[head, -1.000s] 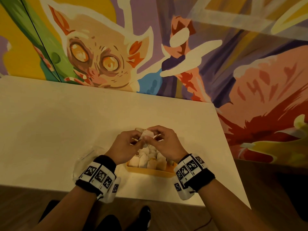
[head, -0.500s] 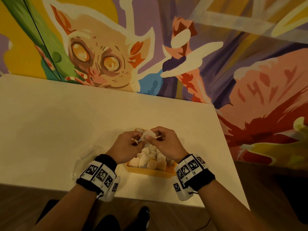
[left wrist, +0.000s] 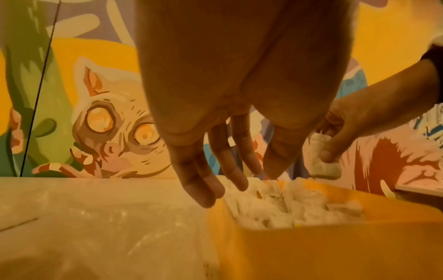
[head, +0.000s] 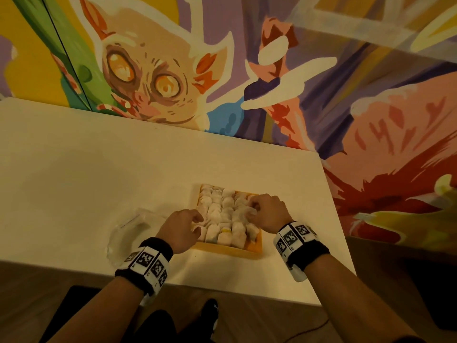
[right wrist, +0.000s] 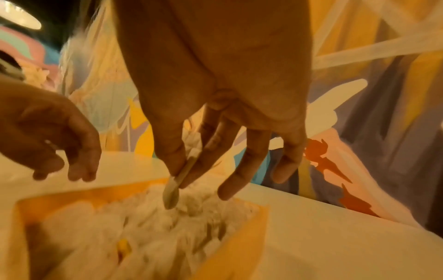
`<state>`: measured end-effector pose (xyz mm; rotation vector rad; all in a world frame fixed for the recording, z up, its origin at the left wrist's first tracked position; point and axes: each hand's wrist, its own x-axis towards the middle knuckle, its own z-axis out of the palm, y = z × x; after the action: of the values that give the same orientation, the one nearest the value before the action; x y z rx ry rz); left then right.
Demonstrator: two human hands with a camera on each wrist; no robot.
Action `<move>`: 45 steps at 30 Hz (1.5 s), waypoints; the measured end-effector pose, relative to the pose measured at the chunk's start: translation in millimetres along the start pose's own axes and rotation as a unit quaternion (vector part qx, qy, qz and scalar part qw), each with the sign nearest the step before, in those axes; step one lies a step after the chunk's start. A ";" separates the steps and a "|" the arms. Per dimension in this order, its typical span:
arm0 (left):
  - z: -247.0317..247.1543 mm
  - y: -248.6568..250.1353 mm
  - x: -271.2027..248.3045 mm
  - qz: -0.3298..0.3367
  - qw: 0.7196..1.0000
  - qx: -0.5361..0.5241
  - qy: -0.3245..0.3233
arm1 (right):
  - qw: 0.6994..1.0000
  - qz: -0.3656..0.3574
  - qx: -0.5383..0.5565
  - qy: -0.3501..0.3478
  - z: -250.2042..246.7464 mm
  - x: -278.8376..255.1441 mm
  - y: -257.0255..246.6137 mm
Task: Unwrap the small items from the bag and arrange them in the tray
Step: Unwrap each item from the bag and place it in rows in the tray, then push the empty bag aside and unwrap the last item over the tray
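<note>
Tray (head: 249, 251): yellow, rectangular, packed with soft white wrapped items (head: 222, 214).

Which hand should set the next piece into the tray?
Right. The right hand already pinches a small white item above the yellow tray; the left hand hangs empty at the tray's left edge.

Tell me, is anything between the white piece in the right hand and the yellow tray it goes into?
No separate obstacle shows. The right hand pinches a small white item above the yellow tray. The tray is already packed with white pieces, so a free slot is hard to make out. The left hand hovers open at the tray's left edge.
</note>
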<state>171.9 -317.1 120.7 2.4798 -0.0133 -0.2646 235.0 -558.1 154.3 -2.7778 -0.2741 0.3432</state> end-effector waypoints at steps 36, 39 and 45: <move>-58.7 -139.1 -65.7 -0.197 0.961 -0.049 0.189 | 0.977 -0.169 0.107 -0.081 40.8 -27.6 -106.0; -48.0 -160.1 -58.2 -0.215 0.973 -0.020 0.083 | 0.962 -0.197 0.036 -0.184 74.0 -27.4 -145.5; -40.8 -171.3 -54.7 -0.223 0.968 -0.092 0.066 | 0.932 -0.209 -0.199 -0.217 116.3 -32.9 -182.4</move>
<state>116.8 -152.0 59.7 2.2843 0.6037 -0.2729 145.7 -361.9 116.7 -2.8789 -1.1359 0.8709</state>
